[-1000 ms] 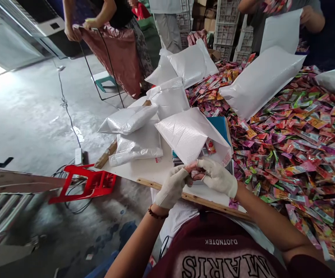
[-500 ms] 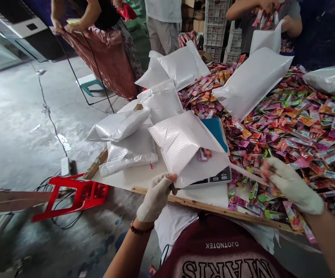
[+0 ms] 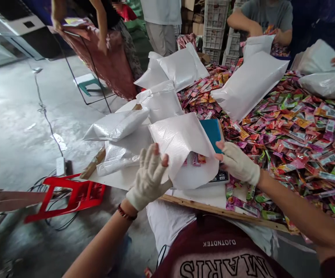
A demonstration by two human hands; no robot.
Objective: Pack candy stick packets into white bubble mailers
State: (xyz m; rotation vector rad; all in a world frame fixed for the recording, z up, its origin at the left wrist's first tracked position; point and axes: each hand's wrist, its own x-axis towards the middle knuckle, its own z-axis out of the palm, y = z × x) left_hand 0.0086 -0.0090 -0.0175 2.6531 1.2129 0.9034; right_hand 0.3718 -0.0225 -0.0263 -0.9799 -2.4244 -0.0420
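A white mailer bag [image 3: 181, 137] lies in front of me on a scale [image 3: 220, 176], its mouth gaping toward me with a few colourful snack packets [image 3: 198, 159] showing inside. My left hand [image 3: 148, 175], in a fingerless cream glove, is raised at the bag's left edge with its fingers spread and nothing in them. On the other side my right hand [image 3: 238, 162], gloved the same way, has its fingers stretched out at the bag's right edge. Whether its fingertips touch the bag I cannot tell. The blue top of the scale shows partly behind the bag.
Filled white bags [image 3: 115, 125] stand and lie at the left and back of the table. A large heap of snack packets [image 3: 300, 143] covers the right side. A red plastic stool [image 3: 69, 195] is on the floor at left. Other people work across the table.
My left hand has let go of the bag's corner and opened. My right hand has moved left to the bag, and the white strip it held is gone from it.
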